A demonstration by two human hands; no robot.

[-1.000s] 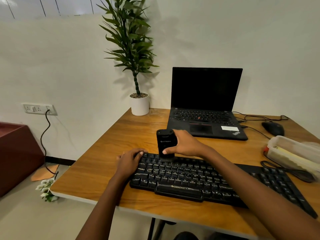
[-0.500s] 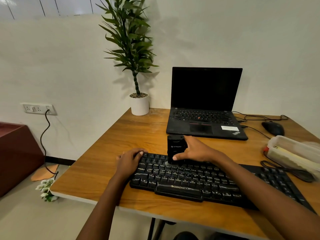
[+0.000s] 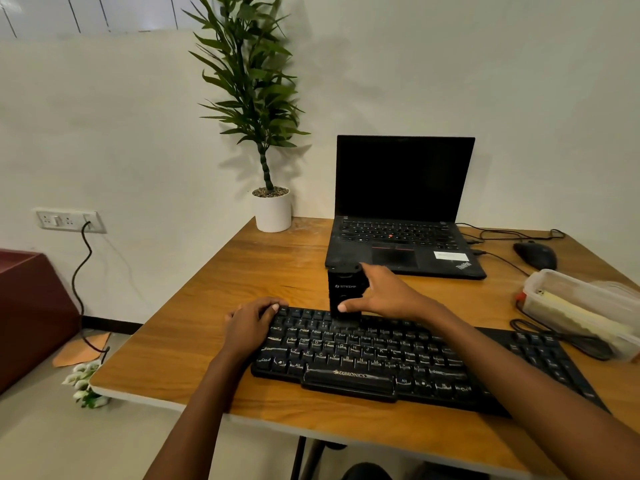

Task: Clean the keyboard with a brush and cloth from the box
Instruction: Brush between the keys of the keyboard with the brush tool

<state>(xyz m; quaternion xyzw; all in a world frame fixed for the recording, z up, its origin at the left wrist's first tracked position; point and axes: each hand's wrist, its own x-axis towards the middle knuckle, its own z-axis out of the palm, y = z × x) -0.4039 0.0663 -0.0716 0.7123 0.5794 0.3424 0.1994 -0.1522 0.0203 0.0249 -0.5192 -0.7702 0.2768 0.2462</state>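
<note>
A black keyboard (image 3: 398, 355) lies across the front of the wooden desk (image 3: 214, 306). My right hand (image 3: 388, 296) grips a black block-shaped brush (image 3: 344, 289) upright, its lower end on the keyboard's top key row, left of centre. My left hand (image 3: 251, 323) rests on the keyboard's left end, fingers curled over its top-left corner. A clear plastic box (image 3: 581, 306) sits at the right edge of the desk; something pale lies inside it, and I cannot make out a cloth.
An open black laptop (image 3: 401, 209) stands behind the keyboard. A potted plant (image 3: 272, 209) is at the back left corner. A black mouse (image 3: 535, 254) and cables lie at the back right. A wall socket (image 3: 69, 220) with a cord is on the left.
My right hand slid the brush right along the top key row, then back a little to the left. My left hand has stayed on the keyboard's left end.
</note>
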